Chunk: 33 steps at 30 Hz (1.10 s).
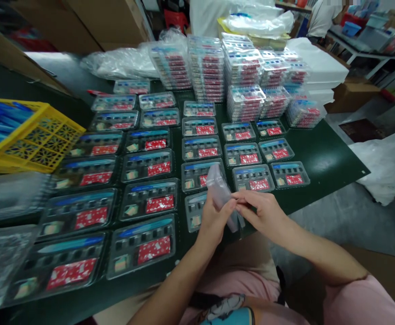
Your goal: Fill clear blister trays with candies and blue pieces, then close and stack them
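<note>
My left hand [214, 219] and my right hand [263, 210] meet over the near edge of a dark green table [322, 155]. Both are closed on a small clear plastic lid [219, 189], which tilts upward between them. Directly beneath it lies an open plastic tray [193, 211], partly hidden by my left hand. Rows of filled clear trays [148, 198], each with a blue strip and a red card inside, cover the table in front of me.
Tall stacks of packed trays [241, 67] stand at the far side. A yellow crate [34, 140] with blue items sits at the left. Clear plastic sheets [4, 198] lie at the near left. Another person [322, 16] stands at the far right.
</note>
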Motion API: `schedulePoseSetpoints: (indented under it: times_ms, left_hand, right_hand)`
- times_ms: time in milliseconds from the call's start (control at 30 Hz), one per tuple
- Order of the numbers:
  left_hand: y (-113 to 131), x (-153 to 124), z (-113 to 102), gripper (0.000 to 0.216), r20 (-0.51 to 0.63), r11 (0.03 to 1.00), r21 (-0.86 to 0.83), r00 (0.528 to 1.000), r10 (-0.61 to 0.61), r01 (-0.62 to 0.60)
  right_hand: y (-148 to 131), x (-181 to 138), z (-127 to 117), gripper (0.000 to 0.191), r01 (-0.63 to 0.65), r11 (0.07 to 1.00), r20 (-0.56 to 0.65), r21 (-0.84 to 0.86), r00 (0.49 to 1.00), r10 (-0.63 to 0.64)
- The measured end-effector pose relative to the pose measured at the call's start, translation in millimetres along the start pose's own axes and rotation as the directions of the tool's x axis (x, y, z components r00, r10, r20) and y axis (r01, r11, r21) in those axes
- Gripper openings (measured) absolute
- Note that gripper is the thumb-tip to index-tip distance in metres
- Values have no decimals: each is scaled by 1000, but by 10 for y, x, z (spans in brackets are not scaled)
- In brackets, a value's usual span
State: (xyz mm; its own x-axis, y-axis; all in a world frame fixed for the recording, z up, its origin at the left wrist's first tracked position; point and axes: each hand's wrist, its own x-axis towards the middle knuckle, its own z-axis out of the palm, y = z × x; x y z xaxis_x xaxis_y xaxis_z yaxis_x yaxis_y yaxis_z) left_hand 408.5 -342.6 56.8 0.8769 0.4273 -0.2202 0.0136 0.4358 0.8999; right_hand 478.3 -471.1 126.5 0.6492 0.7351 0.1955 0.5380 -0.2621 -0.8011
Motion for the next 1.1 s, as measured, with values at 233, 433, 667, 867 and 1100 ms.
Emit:
schedulePoseSetpoints:
  times_ms: [233, 433, 667, 867, 1100]
  left_hand:
    - [61, 15, 54, 55, 39, 996, -82, 999, -16, 19]
    - [37, 47, 48, 55, 29, 1000, -31, 1000, -3, 4]
    - [175, 53, 77, 42, 16, 987, 155, 999, 44, -46]
    - [287, 43, 181, 70, -69, 969, 212, 988, 142, -124]
    - [211, 158, 154, 39, -187, 981, -30, 965, 182, -190]
  right_hand:
    - [-16, -34, -28, 24, 74, 997, -52, -1, 996, -74]
    - [-44, -59, -77, 25, 61, 998, -54, -32, 997, -63]
    - [-41, -77, -111, 25, 39, 995, -86, -90, 995, -47]
    - [-18, -81, -88, 26, 74, 964, -119, -255, 987, -107]
    - [98, 207, -34, 29, 64, 917, -279, -395, 942, -186]
